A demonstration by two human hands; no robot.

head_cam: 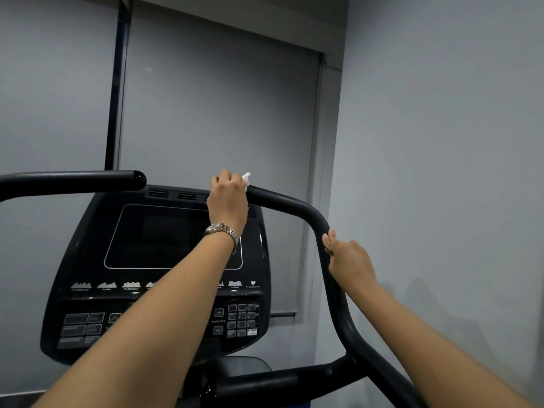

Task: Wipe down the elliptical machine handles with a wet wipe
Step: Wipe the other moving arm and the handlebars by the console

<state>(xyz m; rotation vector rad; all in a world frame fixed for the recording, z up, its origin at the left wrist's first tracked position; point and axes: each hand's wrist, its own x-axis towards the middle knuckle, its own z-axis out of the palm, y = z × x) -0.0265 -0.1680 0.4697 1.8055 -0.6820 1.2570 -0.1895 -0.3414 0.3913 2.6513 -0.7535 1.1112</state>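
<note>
Two hands work one elliptical handle (297, 204): the left hand (228, 198) (watch on its wrist) clenches a white wet wipe (246, 179) around the bar's tip, while the right hand (348, 257) grips lower down.

Plain grey wall (441, 142) on the right side. Ahead, a grey roller blind (217, 113) drawn fully down in a recessed window, its bottom bar (282, 314) low on the right. Dark vertical frame post (116, 98) left of blind. Light dim, even.
</note>
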